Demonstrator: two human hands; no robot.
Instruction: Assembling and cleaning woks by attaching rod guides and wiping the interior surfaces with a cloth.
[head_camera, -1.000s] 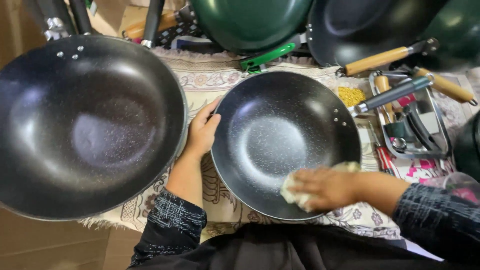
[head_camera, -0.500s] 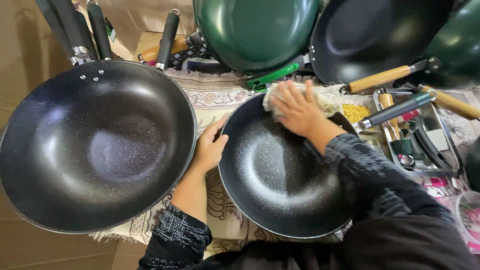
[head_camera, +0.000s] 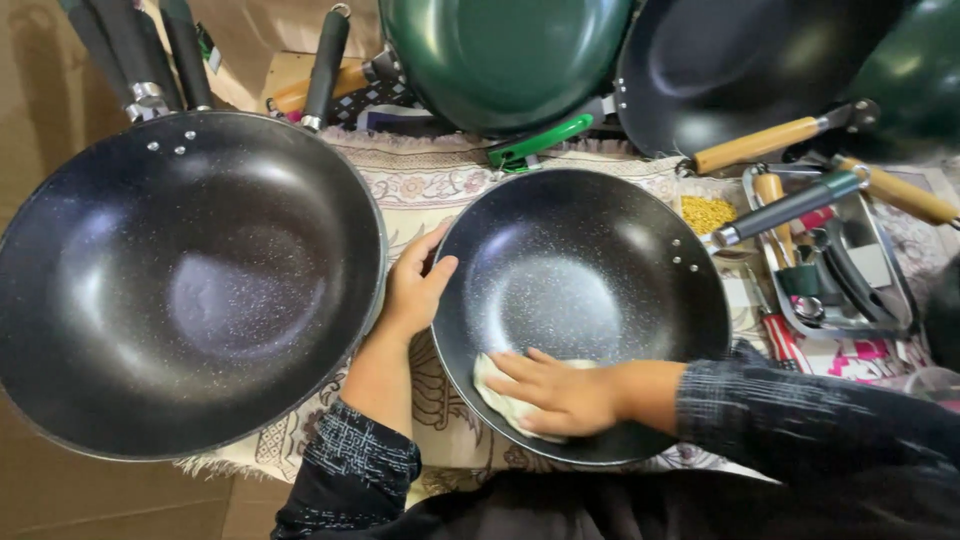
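Right hand (head_camera: 560, 395) is pressed flat on a pale cloth (head_camera: 505, 400), fingers spread over it rather than curled round, down on the near inside wall of the smaller black wok (head_camera: 585, 290). Left hand (head_camera: 415, 290) grips that wok's left rim, thumb hooked over the edge into the bowl.

Biggest thing around is the large black wok (head_camera: 185, 285) on the left, speckled nonstick inside with a shiny patch in the bottom. Its right rim sits just beside the left hand, so that side is tight. The smaller wok has the same speckled dark coating, three rivets on the far right wall and a grey handle (head_camera: 790, 207) pointing up and to the right. It sits on a patterned mat (head_camera: 430, 180).

Up top, a green wok (head_camera: 500, 55) and another dark pan (head_camera: 740, 70) crowd the far rim. On the right, a metal tray (head_camera: 895, 265) of utensils lies under the handle. Only the near edge looks open.
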